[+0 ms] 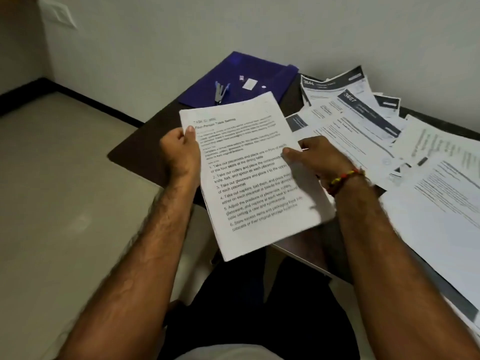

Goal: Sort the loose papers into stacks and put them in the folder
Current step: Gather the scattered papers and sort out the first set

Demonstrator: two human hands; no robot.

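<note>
Head view: the left hand [181, 149] pinches the upper left edge of a stack of printed sheets [249, 172], thumb on top, while the right hand [319, 158] grips its right edge, thumb pressed on the text. The stack hangs tilted over the worktop [135, 152] edge and the lap. With only edge grips, lower sheets could slide out and fall to the floor. Loose papers [368, 126] lie fanned and overlapping at right, some over the near edge; a sweeping forearm may drag them off. The blue folder [241, 81] lies beyond, with a stapler [220, 92] on it blocking its opening.
</note>
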